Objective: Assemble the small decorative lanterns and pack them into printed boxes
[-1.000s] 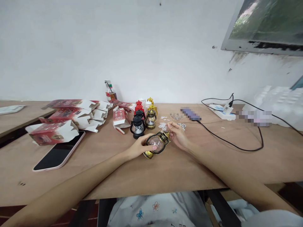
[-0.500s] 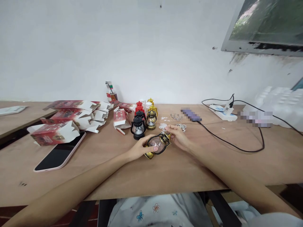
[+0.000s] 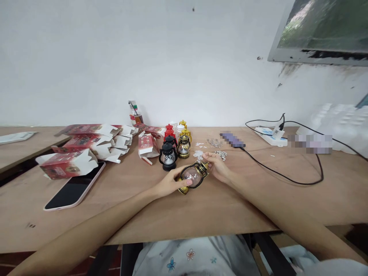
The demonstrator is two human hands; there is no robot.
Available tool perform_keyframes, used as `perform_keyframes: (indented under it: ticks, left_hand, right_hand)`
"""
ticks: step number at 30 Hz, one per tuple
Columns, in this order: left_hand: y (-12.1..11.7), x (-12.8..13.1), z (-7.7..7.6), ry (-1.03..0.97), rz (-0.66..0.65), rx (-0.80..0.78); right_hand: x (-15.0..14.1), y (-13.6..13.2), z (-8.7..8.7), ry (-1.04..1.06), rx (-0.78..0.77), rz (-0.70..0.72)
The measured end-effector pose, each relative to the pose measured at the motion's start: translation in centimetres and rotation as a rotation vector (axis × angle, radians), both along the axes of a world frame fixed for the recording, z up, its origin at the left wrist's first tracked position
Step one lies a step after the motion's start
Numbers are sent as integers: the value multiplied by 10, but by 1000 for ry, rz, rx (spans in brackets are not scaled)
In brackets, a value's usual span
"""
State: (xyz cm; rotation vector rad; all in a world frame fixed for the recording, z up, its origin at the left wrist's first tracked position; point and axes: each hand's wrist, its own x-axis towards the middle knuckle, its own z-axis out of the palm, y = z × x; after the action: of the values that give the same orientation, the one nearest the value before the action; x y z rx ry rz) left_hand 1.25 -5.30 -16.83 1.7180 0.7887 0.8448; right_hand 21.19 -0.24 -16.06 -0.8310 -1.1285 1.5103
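A small lantern, black and gold with a clear globe, lies tilted in my left hand. The thumb rests across the globe, and the gold base shows beneath it. At the gold top of the lantern, my right hand is closed in a pinch. Whatever sits between those fingertips is too small to make out. Just beyond the right fingers are white flat pieces and small round silvery pieces. Past them lies a pile of thin metal pieces.
Upright lanterns stand in rows behind, including a black one and a red one. On the left are opened red-and-white boxes and a phone. A bottle, power strip and black cable lie farther out.
The right fingertips have lowered slightly at the lantern's top and stay pinched. My left hand keeps its hold on the lantern, and the view has shifted a little.
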Motion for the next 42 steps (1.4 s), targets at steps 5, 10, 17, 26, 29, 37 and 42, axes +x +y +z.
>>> perform_keyframes:
  ticks: [5,10,17,26,29,37,42]
  left_hand:
    - [1,1,-1,-10,18,-39]
    - [2,2,-4,-12,106,-20]
    - [2,2,-3,-77,67,-76]
    - [2,4,-8,-3,71,11]
    - [-1,3,-8,62,86,164]
    - [-6,-18,24,243,607,886]
    - [35,-70,51,208,1216,839]
  right_hand:
    - [2,-21,22,-68,358,-188]
    - [-1,-74,35,-373,957,73]
    - [-7,-72,20,-484,986,-248]
    - [-17,-56,7,-595,593,-5]
    - [-14,-49,5,-634,614,-138]
    - [1,-27,5,-719,632,-430]
    - [4,-26,6,-857,608,-435]
